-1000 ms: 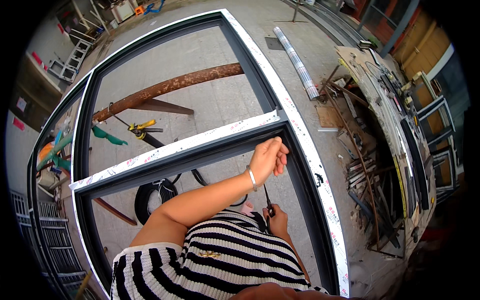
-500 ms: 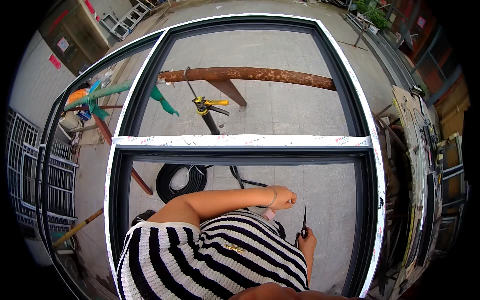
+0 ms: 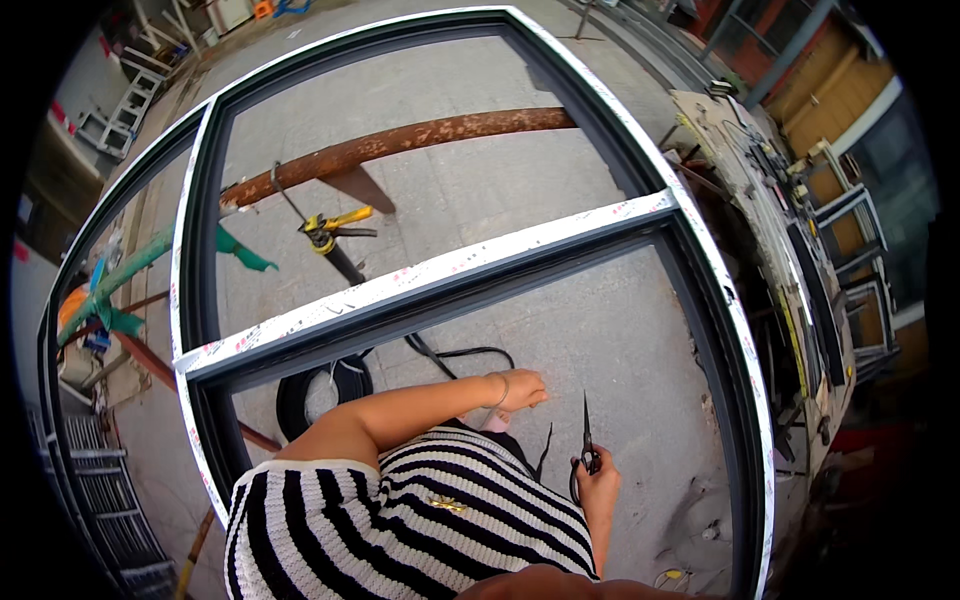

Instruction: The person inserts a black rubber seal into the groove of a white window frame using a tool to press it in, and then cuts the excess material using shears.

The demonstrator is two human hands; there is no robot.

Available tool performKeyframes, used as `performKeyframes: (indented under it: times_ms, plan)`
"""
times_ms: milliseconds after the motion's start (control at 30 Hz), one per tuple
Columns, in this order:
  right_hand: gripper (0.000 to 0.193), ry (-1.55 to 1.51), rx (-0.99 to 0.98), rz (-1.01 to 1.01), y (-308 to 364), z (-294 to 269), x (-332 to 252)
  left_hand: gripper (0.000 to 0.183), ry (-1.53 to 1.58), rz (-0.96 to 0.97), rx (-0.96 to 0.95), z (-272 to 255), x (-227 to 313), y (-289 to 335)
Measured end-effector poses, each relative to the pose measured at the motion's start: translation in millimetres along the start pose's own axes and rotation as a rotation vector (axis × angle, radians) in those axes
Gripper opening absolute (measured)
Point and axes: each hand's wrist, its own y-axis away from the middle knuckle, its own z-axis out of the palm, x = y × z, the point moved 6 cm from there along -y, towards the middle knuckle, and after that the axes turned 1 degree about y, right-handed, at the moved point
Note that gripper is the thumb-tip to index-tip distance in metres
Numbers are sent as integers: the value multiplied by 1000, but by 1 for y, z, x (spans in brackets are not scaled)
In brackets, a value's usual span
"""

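Observation:
My left hand [image 3: 522,390] is closed, its fingers curled over the grey floor inside the lower opening of a large window frame [image 3: 430,270]. Whatever it may hold is hidden. Right of it and nearer me, my right hand [image 3: 598,485] grips black scissors [image 3: 587,430] by the handles, the blades together and pointing away from me. A thin black strip [image 3: 545,452] shows between my striped top and the scissors. Beyond my left forearm lies a black coil [image 3: 290,395], and a loose black strip [image 3: 470,351] curves near my left hand.
White printed film covers the frame's faces. A rusty pipe [image 3: 400,138] on legs runs under the frame, with a yellow-and-black clamp [image 3: 335,228] near it. A cluttered workbench [image 3: 760,200] stands at right. Green-wrapped pipe [image 3: 140,265] and metal grilles [image 3: 100,470] are at left.
The view has turned to the right, so the frame now looks tilted. My right hand and the scissors show more fully. My left hand stays closed.

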Motion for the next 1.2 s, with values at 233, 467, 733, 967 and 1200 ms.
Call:
performKeyframes:
  times_ms: [233,467,733,967,1200]
  plan:
    - [46,-132,256,-369,-10,-76,-94,22,70,63,97,14,-11,10]
    - [48,-32,298,-759,-100,-189,-236,23,173,-35,177,3,-20,28]
    - [39,318,311,-866,-278,-189,-271,21,299,-134,420,7,-71,61]
    - [50,529,-28,-974,-289,-151,-296,25,245,-1042,551,104,-206,237]
    - [65,500,-122,-908,-327,-175,-267,25,428,-1417,597,215,-238,338]
